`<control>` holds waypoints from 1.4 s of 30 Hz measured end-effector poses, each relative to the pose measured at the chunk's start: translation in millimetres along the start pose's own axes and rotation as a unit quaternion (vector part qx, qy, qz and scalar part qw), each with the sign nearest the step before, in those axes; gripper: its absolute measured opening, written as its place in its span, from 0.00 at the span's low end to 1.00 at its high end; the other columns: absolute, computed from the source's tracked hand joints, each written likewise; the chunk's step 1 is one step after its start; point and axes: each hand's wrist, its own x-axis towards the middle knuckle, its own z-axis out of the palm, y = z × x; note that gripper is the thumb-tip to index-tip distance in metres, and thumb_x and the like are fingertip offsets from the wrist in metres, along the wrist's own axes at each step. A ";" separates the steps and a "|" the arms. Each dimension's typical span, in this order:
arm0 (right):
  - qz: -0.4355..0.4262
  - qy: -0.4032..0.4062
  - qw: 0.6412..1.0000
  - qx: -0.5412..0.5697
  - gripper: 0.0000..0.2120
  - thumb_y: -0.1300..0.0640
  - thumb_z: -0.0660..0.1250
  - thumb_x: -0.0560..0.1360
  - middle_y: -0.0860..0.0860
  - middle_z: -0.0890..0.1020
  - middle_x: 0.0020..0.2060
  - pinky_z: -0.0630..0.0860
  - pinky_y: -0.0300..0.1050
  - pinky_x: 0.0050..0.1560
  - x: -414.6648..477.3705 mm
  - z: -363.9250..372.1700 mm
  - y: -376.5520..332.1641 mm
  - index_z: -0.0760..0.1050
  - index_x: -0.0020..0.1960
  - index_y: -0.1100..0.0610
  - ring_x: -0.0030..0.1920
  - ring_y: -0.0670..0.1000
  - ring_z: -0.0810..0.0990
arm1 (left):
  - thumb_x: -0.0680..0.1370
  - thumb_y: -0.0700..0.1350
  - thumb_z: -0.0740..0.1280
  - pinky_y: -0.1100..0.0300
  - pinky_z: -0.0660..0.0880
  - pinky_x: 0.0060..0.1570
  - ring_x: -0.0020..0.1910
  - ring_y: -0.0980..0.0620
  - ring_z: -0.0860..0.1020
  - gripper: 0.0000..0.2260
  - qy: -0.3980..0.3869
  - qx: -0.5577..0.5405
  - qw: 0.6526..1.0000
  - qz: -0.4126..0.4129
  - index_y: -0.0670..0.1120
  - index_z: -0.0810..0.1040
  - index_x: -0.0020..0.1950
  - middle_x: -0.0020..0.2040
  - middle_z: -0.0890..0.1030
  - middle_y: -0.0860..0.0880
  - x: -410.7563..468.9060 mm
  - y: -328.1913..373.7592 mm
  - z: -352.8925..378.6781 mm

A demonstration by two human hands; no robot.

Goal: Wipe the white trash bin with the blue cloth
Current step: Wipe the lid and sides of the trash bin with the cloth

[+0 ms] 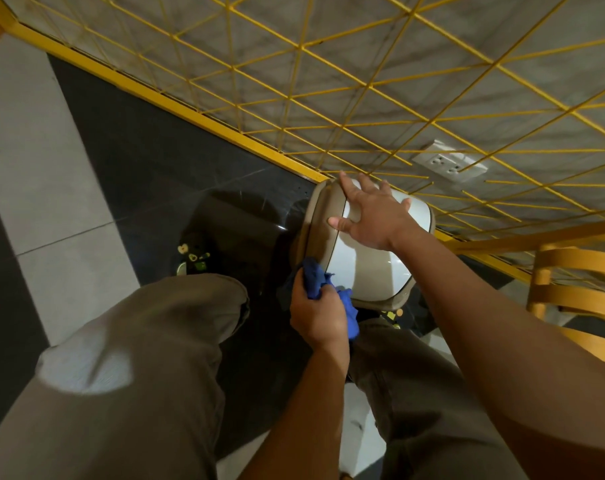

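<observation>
Right hand (370,220) spread flat, steadying white trash bin (360,268). Left hand (316,311) fisted around blue cloth (315,277) at near rim; best press firmly, follow the edge.

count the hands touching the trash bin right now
2. The right hand lies spread flat on the white trash bin lid, open. The left hand grips the blue cloth against the bin's near left edge, so its contact is through the cloth.
</observation>
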 end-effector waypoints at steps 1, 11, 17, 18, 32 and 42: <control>0.000 0.000 1.000 0.000 0.37 0.41 0.59 0.77 0.50 0.45 0.78 0.45 0.72 0.69 -0.1 0.0 0.0 0.39 0.76 0.44 0.76 0.61 0.40 | 0.74 0.34 0.65 0.61 0.75 0.54 0.55 0.47 0.79 0.20 0.004 0.005 1.000 -0.007 0.46 0.74 0.65 0.60 0.79 0.45 5.6 -0.1 0.4; 0.001 0.004 1.000 -0.004 0.37 0.41 0.58 0.77 0.50 0.45 0.78 0.45 0.72 0.69 0.8 0.9 0.2 0.38 0.76 0.44 0.76 0.61 0.41 | 0.77 0.40 0.61 0.64 0.68 0.40 0.38 0.53 0.72 0.08 -0.102 0.311 0.938 0.119 0.39 0.78 0.49 0.42 0.75 0.47 45.1 60.1 -4.6; 0.003 0.002 1.000 -0.007 0.38 0.40 0.58 0.76 0.50 0.45 0.78 0.45 0.73 0.68 2.9 2.1 0.7 0.38 0.76 0.43 0.76 0.62 0.41 | 0.77 0.38 0.60 0.61 0.68 0.44 0.42 0.53 0.72 0.07 -0.196 0.364 0.901 0.133 0.43 0.77 0.50 0.40 0.74 0.49 60.3 93.0 4.4; 0.003 0.002 1.000 -0.007 0.38 0.40 0.59 0.76 0.50 0.45 0.78 0.45 0.73 0.68 3.1 2.4 0.6 0.38 0.76 0.43 0.76 0.62 0.41 | 0.77 0.38 0.60 0.61 0.69 0.43 0.43 0.53 0.73 0.09 -0.204 0.359 0.901 0.131 0.43 0.77 0.53 0.42 0.75 0.48 62.1 95.0 3.9; -0.005 0.012 1.000 -0.005 0.38 0.40 0.58 0.76 0.50 0.46 0.78 0.45 0.73 0.68 1.3 2.7 1.6 0.38 0.76 0.44 0.76 0.61 0.41 | 0.75 0.34 0.63 0.59 0.74 0.60 0.60 0.47 0.76 0.22 -0.082 0.097 0.992 0.010 0.48 0.71 0.68 0.65 0.74 0.44 -4.4 -4.0 -15.2; -0.004 0.011 1.000 -0.004 0.38 0.40 0.58 0.77 0.51 0.46 0.78 0.44 0.72 0.69 0.6 2.4 0.4 0.38 0.76 0.45 0.76 0.61 0.41 | 0.76 0.35 0.63 0.58 0.75 0.53 0.58 0.46 0.77 0.25 -0.058 -0.041 0.994 -0.088 0.50 0.67 0.71 0.64 0.75 0.46 -9.9 -4.2 4.9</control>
